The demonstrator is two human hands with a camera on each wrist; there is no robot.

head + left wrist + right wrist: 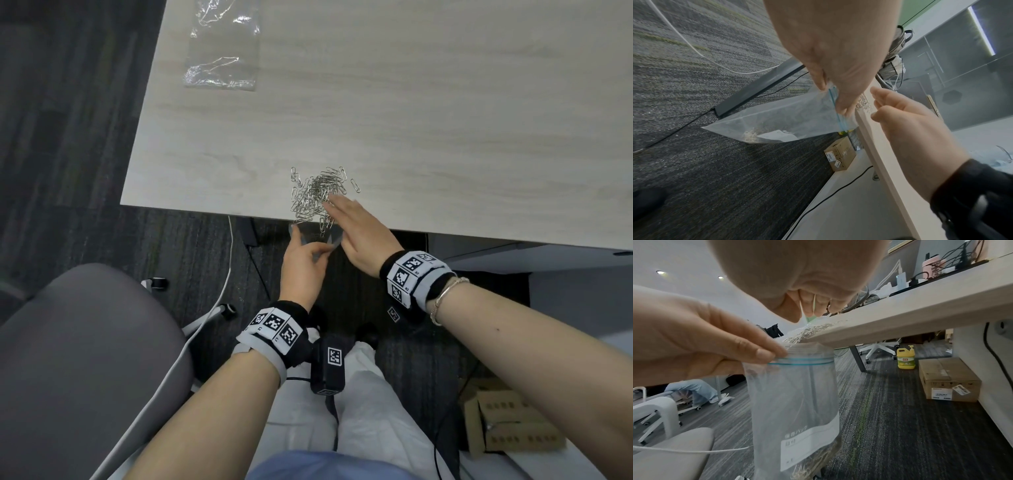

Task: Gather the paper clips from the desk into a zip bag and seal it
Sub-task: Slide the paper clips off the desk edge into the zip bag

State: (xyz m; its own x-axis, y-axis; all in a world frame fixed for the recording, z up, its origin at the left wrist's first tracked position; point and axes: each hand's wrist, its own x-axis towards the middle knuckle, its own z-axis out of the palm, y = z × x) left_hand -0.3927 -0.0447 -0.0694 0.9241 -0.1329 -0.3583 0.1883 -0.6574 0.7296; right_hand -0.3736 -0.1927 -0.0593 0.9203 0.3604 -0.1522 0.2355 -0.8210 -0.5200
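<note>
Dozens of paper clips lie heaped at the near edge of the desk — my right hand rests flat against the pile, fingers straight and together. My left hand pinches the rim of the zip bag just below the desk edge, its mouth open, some clips already at its bottom — 1 more clear bag lies far off on the desk

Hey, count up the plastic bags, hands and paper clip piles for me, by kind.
Plastic bags: 2 (held zip bag, flat bag on the desk)
Hands: 2 (left hand, right hand)
Paper clip piles: 1
Total: 5
</note>
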